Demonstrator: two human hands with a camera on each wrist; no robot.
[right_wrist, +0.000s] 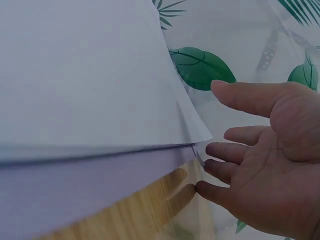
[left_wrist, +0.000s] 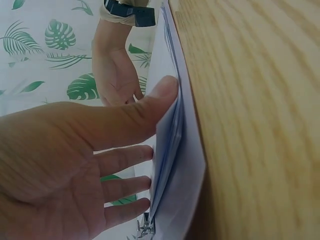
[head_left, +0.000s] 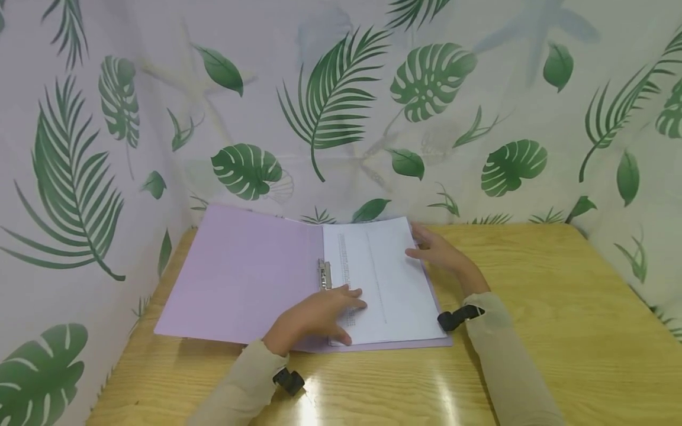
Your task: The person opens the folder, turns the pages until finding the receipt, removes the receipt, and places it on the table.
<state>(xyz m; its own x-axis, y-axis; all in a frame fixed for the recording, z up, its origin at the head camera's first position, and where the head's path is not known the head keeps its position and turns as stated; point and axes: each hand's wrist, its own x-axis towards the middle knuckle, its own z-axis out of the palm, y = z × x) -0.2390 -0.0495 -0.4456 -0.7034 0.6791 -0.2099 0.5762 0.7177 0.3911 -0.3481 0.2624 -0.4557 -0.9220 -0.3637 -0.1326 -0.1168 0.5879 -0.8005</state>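
Observation:
A purple folder (head_left: 240,272) lies spread on the table, with a stack of white paper (head_left: 399,284) on its right side. The top sheet carries columns of small print. Beside the stack's left edge sits a metal clip (head_left: 324,275) at the spine. My left hand (head_left: 319,310) rests on the lower left of the sheets, fingers extended, thumb at their near edge. At the upper right edge of the stack is my right hand (head_left: 439,248), its fingers fairly straight. In the right wrist view, its fingertips (right_wrist: 215,150) are right by the paper's corner, with nothing held.
The wooden table (head_left: 559,307) extends to the right and in front of the folder. A white cloth with green leaf prints (head_left: 341,100) hangs behind and along both sides. Black wrist cameras are strapped over both beige sleeves (head_left: 511,355).

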